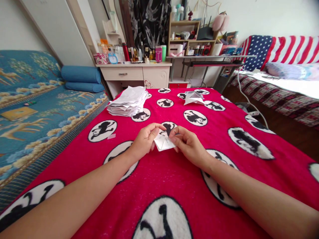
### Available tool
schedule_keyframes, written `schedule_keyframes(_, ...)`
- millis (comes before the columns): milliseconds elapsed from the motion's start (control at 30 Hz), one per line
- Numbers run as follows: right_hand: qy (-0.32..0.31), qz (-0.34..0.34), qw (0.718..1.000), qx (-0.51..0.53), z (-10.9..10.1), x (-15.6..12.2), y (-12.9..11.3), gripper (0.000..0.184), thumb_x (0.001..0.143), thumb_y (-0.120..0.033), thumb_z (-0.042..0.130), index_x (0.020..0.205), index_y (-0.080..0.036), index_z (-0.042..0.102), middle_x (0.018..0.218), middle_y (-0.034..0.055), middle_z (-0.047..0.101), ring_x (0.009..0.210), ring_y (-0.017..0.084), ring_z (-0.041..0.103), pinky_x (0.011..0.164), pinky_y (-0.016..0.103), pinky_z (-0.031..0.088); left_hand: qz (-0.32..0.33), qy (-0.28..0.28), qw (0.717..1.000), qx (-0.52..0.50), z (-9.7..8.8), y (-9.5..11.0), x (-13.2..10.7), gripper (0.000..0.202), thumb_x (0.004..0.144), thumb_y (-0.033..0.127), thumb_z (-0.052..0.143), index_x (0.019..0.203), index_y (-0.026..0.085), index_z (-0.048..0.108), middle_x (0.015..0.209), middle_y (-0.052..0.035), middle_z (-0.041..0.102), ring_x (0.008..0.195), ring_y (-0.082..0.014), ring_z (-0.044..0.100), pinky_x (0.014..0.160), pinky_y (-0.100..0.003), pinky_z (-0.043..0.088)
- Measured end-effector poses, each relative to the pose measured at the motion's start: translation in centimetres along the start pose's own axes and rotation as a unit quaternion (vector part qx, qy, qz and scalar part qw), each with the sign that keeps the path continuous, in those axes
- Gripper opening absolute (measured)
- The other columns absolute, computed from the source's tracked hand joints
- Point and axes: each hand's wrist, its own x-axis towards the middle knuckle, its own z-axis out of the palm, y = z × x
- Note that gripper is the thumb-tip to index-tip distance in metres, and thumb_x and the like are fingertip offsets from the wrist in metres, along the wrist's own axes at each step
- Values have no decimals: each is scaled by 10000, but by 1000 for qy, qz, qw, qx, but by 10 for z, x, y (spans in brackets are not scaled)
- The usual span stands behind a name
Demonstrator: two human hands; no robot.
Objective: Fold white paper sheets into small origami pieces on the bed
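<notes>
Between my two hands is a small folded sheet of white paper [163, 143] with a crease line and faint marks on it. My left hand [147, 137] pinches its left edge between thumb and fingers. On the right edge, my right hand [185, 142] grips the paper the same way, thumb on top. The paper is held just above the red blanket [159, 179], which is patterned with black figures in white ovals. The fingers beneath the paper are partly hidden.
A stack of white paper sheets [129, 101] lies at the far left of the blanket. Folded paper pieces [194, 98] lie at the far right. A small paper scrap [111, 136] is left of my left hand. Behind stand a dresser [129, 73], a desk [199, 59] and a blue sofa [37, 109].
</notes>
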Motion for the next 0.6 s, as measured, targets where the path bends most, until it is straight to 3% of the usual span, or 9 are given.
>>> schedule_keyframes(100,14,2,1000,3,1,-1,-2,161,882,-351,535,882,-197,489,520,-70,443,454,83,387,442,204,257,15,30,999,-15,-2,0,2,344,912,467,452,1011,172,599,388,89,374,292,-54,318,305,-160,188)
schedule_keyframes(167,31,0,1000,-1,-2,-1,0,160,875,-352,542,875,-199,497,513,-72,443,447,80,385,437,203,254,22,84,996,-28,-8,-2,5,339,918,461,440,991,169,596,369,96,335,288,-57,285,307,-168,168)
schedule_keyframes(233,73,-7,997,-1,-6,0,4,159,872,-355,545,875,-201,504,499,-76,450,436,78,386,433,198,258,37,157,986,-50,-16,-3,8,319,922,447,435,976,170,584,375,101,324,294,-55,260,311,-164,168)
schedule_keyframes(300,132,-7,991,0,-10,2,8,168,871,-364,544,906,-203,509,494,-75,478,418,79,397,420,192,272,43,185,980,-52,-21,-5,9,299,911,430,464,979,166,585,403,95,381,308,-50,303,323,-152,212)
schedule_keyframes(400,184,-4,982,-37,-13,5,12,218,864,-372,556,996,-203,515,546,-48,569,447,111,512,450,211,384,7,97,995,-33,-16,-5,8,356,875,473,508,1004,154,600,545,33,580,383,-71,502,366,-155,337)
schedule_keyframes(500,179,-36,974,-131,-12,6,13,221,862,-335,568,1033,-198,543,695,15,667,611,165,644,587,268,491,-31,-4,1000,1,-4,-5,4,421,832,514,555,1015,140,620,743,-46,692,520,-121,642,421,-175,416)
schedule_keyframes(600,160,-84,962,-203,-10,3,11,182,870,-287,560,1031,-202,568,810,47,703,729,185,675,660,282,508,-34,-29,999,29,3,-6,2,378,816,457,600,1003,132,647,836,-82,718,602,-144,676,446,-178,438)
